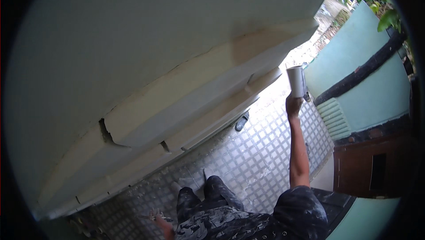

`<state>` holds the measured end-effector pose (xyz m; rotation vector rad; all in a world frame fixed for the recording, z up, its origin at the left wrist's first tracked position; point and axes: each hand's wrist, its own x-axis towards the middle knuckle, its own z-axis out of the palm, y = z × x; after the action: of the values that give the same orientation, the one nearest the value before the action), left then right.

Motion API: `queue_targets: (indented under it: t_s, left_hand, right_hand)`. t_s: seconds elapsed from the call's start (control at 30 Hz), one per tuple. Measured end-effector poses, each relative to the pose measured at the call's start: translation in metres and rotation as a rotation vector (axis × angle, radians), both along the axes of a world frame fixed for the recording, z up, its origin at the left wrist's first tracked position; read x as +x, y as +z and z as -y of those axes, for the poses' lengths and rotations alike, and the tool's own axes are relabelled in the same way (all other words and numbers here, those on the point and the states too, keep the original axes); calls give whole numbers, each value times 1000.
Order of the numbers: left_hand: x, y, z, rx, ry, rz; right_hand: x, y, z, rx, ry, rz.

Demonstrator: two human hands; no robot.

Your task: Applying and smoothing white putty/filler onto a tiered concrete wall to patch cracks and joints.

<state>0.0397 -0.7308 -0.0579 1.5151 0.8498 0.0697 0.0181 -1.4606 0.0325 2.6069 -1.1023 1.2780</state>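
My right arm is stretched far forward. The right hand (294,104) is closed around the lower end of a whitish cylindrical cup (296,82), raised above the tiled floor. The cup's rim faces up and its inside cannot be seen. Beside it on the left is a pale wall (177,32) with a ledge (190,94) along its base. A darker brownish patch (254,41) marks the wall above the ledge's far end. Low at the left, my left hand (160,220) hangs near my leg, whitish flecks on it. Its fingers look apart, though they are small and dim.
Gaps and cracks (105,131) break the ledge. A dark sandal (242,121) lies on the patterned tile floor (261,151), which has white smears. To the right stand a light green wall (354,54) with a black band, and a brown panel (354,173). Leafy plants (389,19) grow beyond.
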Motion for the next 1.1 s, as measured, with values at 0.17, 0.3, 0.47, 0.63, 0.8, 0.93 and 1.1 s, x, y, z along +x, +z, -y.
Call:
queue_targets:
  t_s: [0.17,0.3,0.47,0.63,0.8,0.93,1.1]
  left_hand:
    - [-21,-60,-56,8,-55,100]
    - [0,-66,-28,85,-57,14]
    - [-6,-45,-8,-54,-126,245]
    - [-50,-23,-16,-173,-144,263]
    - [-72,1,-19,-229,-111,320]
    - [-87,3,-19,-194,-150,334]
    - [-108,-17,-32,-224,-159,313]
  right_hand:
    - [67,96,-234,282,846,-34]
    - [92,45,-259,379,790,83]
    - [9,-11,-58,131,-333,-142]
    - [-57,48,-106,179,-406,48]
    - [-53,12,-258,257,50,139]
    - [-38,2,-346,370,490,29]
    - [-74,44,-360,237,511,-148]
